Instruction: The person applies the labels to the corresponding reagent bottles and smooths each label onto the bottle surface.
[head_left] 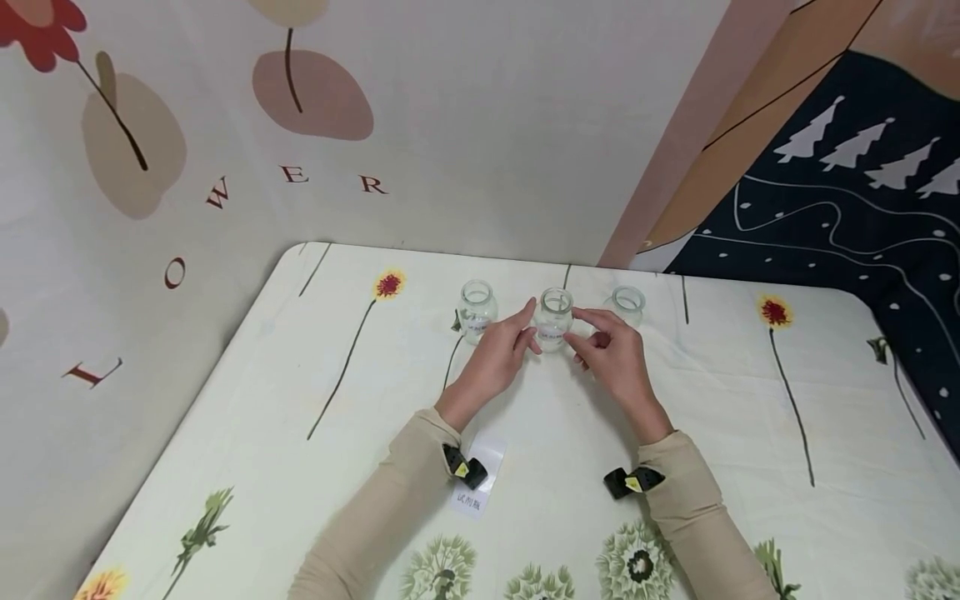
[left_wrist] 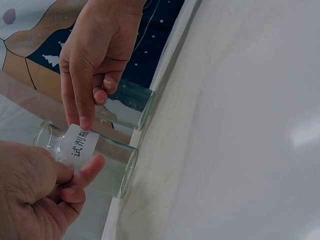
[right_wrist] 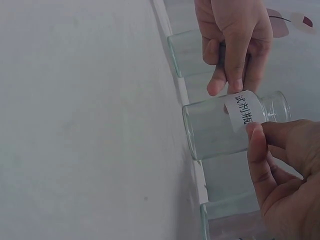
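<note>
A clear glass reagent bottle (head_left: 555,310) stands upright between both hands in the head view. Its front carries a white label (left_wrist: 79,145) with handwritten black characters. On the bottle's left side, my left hand (head_left: 498,354) reaches around with index finger and thumb, the thumb at the label. My right hand (head_left: 618,358) holds the opposite side, its thumb (right_wrist: 255,132) pressing the label's edge and its index finger towards the back. To the left stands another labelled reagent bottle (head_left: 477,310). A third glass bottle (head_left: 628,302) stands to the right, partly hidden by my right hand.
A white paper strip (head_left: 487,467) with handwritten characters lies by my left wrist, partly covered by the wrist camera. The flower-print tablecloth (head_left: 697,400) covers the table. Printed wall cloth (head_left: 480,183) rises behind the bottles at the table's back edge.
</note>
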